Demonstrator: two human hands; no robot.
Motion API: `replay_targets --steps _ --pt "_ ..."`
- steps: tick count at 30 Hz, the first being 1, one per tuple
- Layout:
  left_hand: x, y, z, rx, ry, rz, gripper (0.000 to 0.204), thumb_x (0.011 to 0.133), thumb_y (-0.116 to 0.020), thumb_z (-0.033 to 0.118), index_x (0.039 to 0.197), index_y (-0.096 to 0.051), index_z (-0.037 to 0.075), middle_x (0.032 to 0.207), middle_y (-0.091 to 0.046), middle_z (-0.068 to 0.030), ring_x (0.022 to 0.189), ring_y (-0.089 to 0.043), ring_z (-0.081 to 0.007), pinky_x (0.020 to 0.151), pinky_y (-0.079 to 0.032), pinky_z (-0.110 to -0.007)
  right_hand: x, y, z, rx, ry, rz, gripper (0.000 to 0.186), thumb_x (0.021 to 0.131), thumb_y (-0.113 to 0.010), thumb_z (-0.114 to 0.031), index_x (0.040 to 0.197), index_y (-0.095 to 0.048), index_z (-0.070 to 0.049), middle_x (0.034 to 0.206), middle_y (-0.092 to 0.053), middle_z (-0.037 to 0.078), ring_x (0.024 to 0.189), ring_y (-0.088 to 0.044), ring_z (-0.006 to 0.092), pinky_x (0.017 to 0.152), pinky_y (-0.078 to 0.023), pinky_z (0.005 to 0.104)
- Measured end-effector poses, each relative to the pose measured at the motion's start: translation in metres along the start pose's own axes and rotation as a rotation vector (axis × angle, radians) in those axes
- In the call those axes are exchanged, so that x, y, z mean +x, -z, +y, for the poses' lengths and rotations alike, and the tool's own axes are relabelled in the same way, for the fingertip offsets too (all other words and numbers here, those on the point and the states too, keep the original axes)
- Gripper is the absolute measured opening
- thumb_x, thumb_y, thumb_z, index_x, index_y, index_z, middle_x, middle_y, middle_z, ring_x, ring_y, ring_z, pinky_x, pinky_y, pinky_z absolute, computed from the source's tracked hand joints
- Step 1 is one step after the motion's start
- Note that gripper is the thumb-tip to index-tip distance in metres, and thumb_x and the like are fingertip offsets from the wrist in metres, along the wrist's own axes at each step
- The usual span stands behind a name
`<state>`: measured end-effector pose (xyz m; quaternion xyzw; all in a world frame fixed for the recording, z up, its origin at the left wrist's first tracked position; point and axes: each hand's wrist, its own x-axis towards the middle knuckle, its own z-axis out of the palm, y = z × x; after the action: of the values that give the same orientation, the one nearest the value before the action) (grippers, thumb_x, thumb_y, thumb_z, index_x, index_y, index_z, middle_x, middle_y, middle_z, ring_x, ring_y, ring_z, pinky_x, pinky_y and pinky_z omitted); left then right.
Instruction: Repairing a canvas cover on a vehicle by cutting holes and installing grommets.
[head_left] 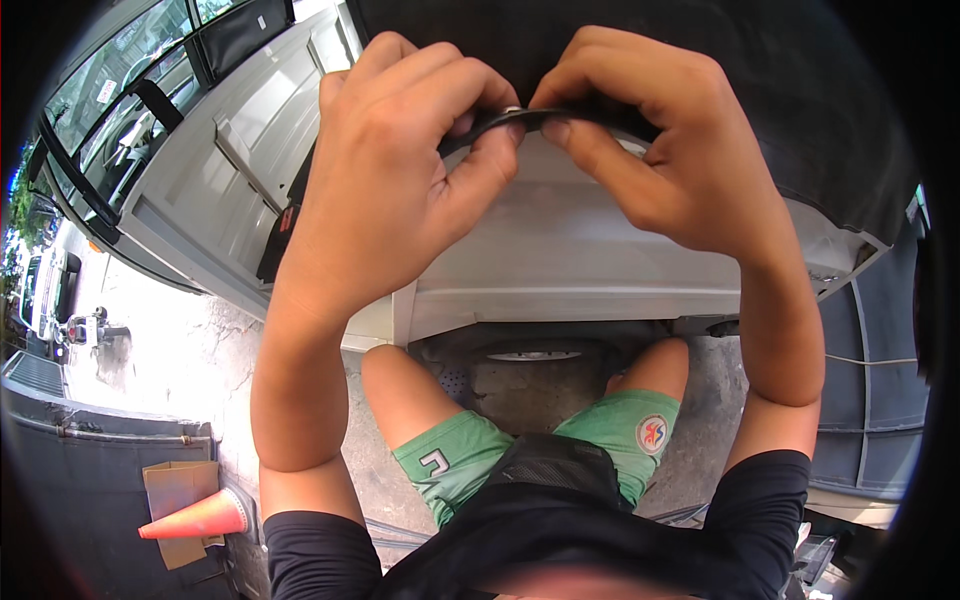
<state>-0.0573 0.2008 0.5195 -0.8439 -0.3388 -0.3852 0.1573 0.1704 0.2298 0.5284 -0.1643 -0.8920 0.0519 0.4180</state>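
Pinched between the thumb and fingers of my left hand (400, 160) is a narrow black strip (532, 118) at the upper middle of the view, with a small shiny bit by the fingertips. My right hand (670, 150) grips the same strip just to the right, its thumb beneath and fingers on top. The strip runs along the lower edge of a dark cover (800, 120), above a white vehicle panel (560, 270). The far ends of the strip are hidden behind my hands.
My legs are under the panel by a dark tyre (450, 350). A vehicle with glass and white body panels (170, 230) stands upper left. An orange cone (200, 517), cardboard (165, 485) and a grey metal barrier (80, 470) are lower left. Dark panelling (880, 390) rises on the right.
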Motion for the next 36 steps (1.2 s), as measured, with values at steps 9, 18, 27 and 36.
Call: replay_targets --steps 9,18,27,36 --pt "-0.002 -0.003 0.004 0.067 -0.013 0.04 0.011 0.085 -0.076 0.009 0.093 -0.072 0.003 0.08 -0.064 -0.0043 0.078 -0.056 -0.022 0.071 -0.044 -0.036 -0.006 0.0 -0.011 -0.039 -0.089 -0.032 0.013 0.087 -0.071 0.004 0.098 -0.064 0.005 0.089 -0.059 0.01 0.076 -0.056 0.0187 0.068 -0.046 0.0319" --pt "-0.003 0.006 -0.001 -0.019 -0.033 -0.034 0.017 0.085 -0.075 0.003 0.102 -0.072 0.001 0.086 -0.064 -0.0063 0.085 -0.053 -0.0259 0.075 -0.044 -0.036 -0.005 -0.001 -0.01 0.041 -0.085 -0.002 0.013 0.088 -0.071 0.006 0.101 -0.071 0.005 0.092 -0.068 0.01 0.082 -0.065 0.0168 0.075 -0.05 0.0296" --pt "-0.002 0.007 -0.004 -0.103 -0.024 -0.058 0.021 0.087 -0.076 0.003 0.106 -0.071 -0.003 0.09 -0.063 -0.0085 0.086 -0.049 -0.0261 0.077 -0.044 -0.036 0.0 -0.009 -0.007 -0.084 -0.163 0.106 0.014 0.084 -0.074 0.004 0.099 -0.075 0.002 0.086 -0.073 0.008 0.077 -0.066 0.0144 0.067 -0.05 0.0289" --pt "-0.02 0.027 -0.004 -0.182 0.044 -0.038 0.021 0.091 -0.074 0.003 0.112 -0.071 -0.003 0.1 -0.064 -0.0101 0.095 -0.06 -0.0248 0.085 -0.049 -0.032 0.002 -0.01 -0.002 0.076 -0.087 0.096 0.018 0.086 -0.075 -0.008 0.1 -0.075 0.003 0.087 -0.073 0.018 0.077 -0.07 0.0307 0.07 -0.055 0.0377"
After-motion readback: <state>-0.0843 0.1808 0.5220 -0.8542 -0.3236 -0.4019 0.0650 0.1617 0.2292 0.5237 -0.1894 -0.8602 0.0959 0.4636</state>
